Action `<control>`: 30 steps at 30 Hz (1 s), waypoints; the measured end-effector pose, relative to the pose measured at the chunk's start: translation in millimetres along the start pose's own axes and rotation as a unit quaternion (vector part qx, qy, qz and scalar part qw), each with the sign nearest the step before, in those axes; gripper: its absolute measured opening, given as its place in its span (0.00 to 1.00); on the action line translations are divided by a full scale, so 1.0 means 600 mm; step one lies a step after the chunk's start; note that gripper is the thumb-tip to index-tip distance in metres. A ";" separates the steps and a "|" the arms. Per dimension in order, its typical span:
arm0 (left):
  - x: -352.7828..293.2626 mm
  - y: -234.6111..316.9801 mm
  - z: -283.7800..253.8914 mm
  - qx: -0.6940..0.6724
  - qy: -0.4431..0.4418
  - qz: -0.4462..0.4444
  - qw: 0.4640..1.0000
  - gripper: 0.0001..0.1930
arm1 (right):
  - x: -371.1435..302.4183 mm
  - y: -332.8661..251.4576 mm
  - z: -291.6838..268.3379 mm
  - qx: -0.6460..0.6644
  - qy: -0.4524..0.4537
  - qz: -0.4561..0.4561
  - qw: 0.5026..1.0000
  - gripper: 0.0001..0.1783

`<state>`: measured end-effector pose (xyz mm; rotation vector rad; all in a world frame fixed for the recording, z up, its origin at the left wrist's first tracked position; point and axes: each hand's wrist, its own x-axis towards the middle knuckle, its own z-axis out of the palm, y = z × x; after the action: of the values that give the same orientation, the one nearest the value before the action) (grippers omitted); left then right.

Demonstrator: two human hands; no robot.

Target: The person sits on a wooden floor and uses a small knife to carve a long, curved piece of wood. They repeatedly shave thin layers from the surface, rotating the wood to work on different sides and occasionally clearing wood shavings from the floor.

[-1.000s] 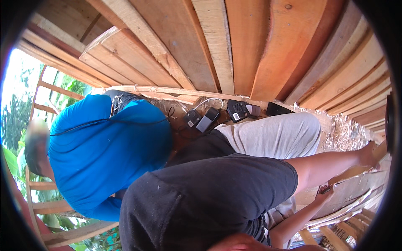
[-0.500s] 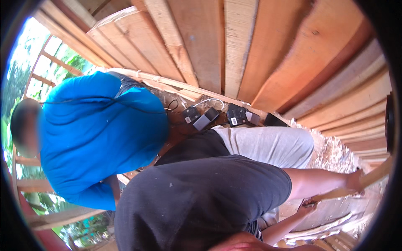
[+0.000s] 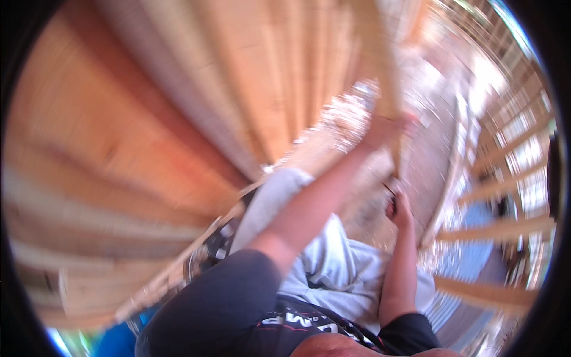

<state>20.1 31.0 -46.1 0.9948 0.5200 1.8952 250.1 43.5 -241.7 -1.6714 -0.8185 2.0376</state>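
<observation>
A long, narrow wooden board runs from the upper edge down toward my lap, blurred by motion. My left hand is wrapped round it, at the end of an outstretched arm. Just below the board's near end, my right hand is closed. A small dark thing shows at its fingers, too smeared to name. Whether the right hand also touches the board, I cannot tell.
Tall wooden planks lean along the left side. Pale wood shavings lie at their foot. A wooden slatted railing stands on the right. Part of a person's blue shirt shows at the lower left. Dark objects lie beside my leg.
My view has swung to the right, so the person in blue has slid to the lower-left rim. Both hands now appear nearer the middle, with the board still in my left hand.
</observation>
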 end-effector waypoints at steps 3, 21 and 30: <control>-0.011 0.028 -0.025 0.037 -0.047 0.016 0.998 0.11 | -0.061 -0.040 0.039 -0.105 0.048 -0.117 0.986 0.29; 0.004 0.075 -0.009 -0.016 -0.221 0.039 0.974 0.23 | -0.118 -0.115 0.042 -0.089 -0.071 -0.194 0.974 0.15; 0.004 0.074 -0.007 -0.003 -0.216 0.037 0.976 0.23 | -0.100 -0.110 0.048 -0.083 -0.068 -0.199 0.974 0.17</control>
<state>-7.3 11.3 -17.0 1.3917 0.2233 1.6725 230.7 50.4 -150.1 -1.3200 -1.2872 1.8546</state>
